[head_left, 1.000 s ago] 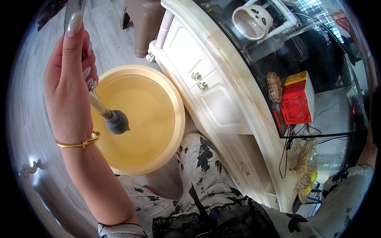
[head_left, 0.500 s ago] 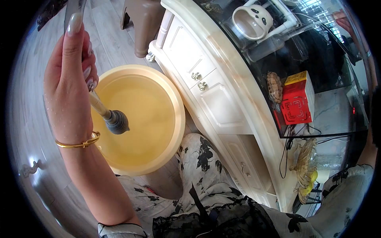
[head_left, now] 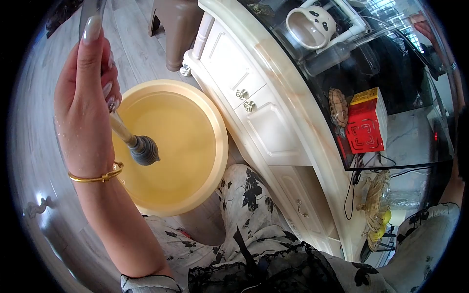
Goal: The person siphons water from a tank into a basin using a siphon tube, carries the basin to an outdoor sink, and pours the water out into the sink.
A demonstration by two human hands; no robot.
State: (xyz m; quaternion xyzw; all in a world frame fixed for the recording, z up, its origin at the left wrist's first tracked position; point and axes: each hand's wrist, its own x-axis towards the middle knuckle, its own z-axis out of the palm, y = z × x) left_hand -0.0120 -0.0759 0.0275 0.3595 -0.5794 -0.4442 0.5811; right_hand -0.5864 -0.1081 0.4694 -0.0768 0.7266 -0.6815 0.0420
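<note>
My left hand [head_left: 88, 102] is closed around a siphon-like tube with a clear upper part [head_left: 93, 9]. The tube's pale lower section [head_left: 122, 129] ends in a grey ribbed bulb [head_left: 144, 150] above the basin. Beneath it, the cream basin [head_left: 221, 141] holds yellowish liquid. At the far right edge, part of my right hand [head_left: 424, 28] shows by the glass tank [head_left: 400, 166]; its grip is too small and dim to make out. Inside the tank area are a white panda-faced cup [head_left: 312, 27], white pipes [head_left: 349, 31] and a clear cylinder [head_left: 328, 59].
A white cabinet [head_left: 278, 122] with ornate knobs carries the tank. A turtle [head_left: 338, 107] and a red box [head_left: 365, 129] appear by the glass. Cables [head_left: 352, 190] hang near a glass ornament [head_left: 376, 210]. A brown stool [head_left: 178, 34] stands behind the basin.
The turtle by the red box has shifted very slightly. My left hand, the tube and the basin look the same as before.
</note>
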